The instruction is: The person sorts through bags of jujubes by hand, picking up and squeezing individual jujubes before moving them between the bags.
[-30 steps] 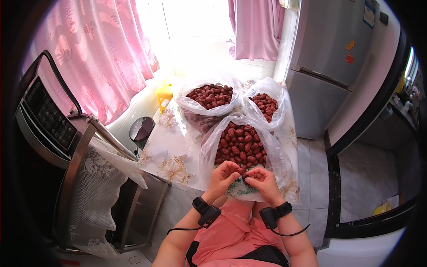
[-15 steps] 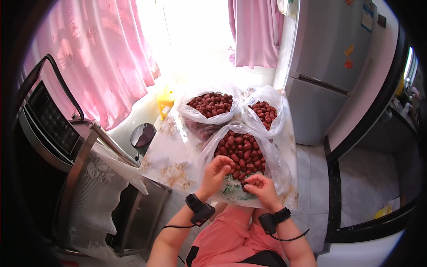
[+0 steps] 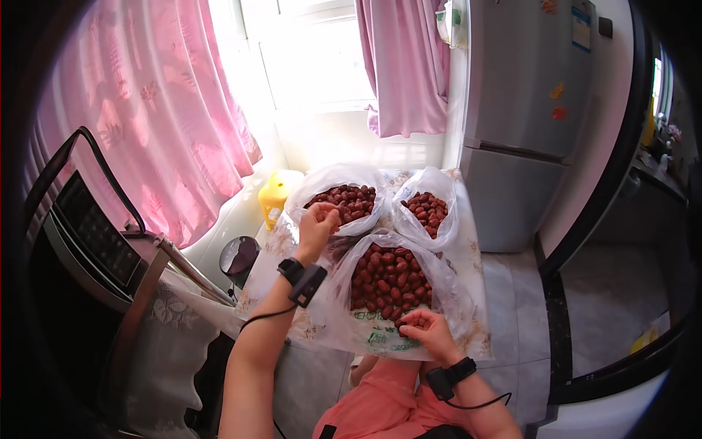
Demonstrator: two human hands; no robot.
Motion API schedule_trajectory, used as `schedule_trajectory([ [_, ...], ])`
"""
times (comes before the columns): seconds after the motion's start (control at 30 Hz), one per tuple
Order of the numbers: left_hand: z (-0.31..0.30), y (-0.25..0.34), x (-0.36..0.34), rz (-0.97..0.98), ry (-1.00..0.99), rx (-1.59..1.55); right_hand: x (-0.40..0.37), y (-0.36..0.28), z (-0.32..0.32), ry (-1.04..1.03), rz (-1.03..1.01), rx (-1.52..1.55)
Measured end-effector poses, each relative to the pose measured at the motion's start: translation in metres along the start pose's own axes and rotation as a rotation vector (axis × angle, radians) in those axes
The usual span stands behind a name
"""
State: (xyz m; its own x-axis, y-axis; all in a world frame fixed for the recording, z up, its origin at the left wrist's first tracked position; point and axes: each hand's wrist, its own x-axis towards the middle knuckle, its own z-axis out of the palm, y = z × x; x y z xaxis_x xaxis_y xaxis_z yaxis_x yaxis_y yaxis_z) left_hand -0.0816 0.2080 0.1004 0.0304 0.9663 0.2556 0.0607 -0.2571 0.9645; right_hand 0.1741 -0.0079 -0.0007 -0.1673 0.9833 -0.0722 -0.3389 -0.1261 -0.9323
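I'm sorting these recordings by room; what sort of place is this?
Probably a home kitchen or dining corner: a refrigerator, pink curtains and a floral-patterned tablecloth under the bags of red dates.

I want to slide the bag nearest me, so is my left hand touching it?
Apart. The head view shows your left hand over the back left bag, with that bag's side visible between your hand and the bag nearest you.

Open air above the near bag (image 3: 455, 293), with the far-left bag (image 3: 340, 174) and far-right bag (image 3: 447, 208) close behind.
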Motion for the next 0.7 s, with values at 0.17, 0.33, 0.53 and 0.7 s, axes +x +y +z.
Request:
schedule_trajectory([
  [0.17, -0.001, -0.011, 0.001, -0.107, 0.036, -0.018, 0.000, 0.000, 0.001, 0.012, -0.009, -0.006],
  [0.33, 0.024, -0.028, -0.088, 0.083, -0.262, 0.070, 0.003, 0.005, -0.001, -0.013, -0.035, 0.006],
  [0.53, 0.037, -0.022, -0.165, 0.280, -0.551, 0.387, 0.002, 0.003, -0.001, -0.028, -0.034, 0.005],
  [0.7, 0.041, -0.029, -0.176, 0.466, -0.334, 0.588, 0.001, 0.003, -0.002, -0.029, -0.033, -0.002],
])
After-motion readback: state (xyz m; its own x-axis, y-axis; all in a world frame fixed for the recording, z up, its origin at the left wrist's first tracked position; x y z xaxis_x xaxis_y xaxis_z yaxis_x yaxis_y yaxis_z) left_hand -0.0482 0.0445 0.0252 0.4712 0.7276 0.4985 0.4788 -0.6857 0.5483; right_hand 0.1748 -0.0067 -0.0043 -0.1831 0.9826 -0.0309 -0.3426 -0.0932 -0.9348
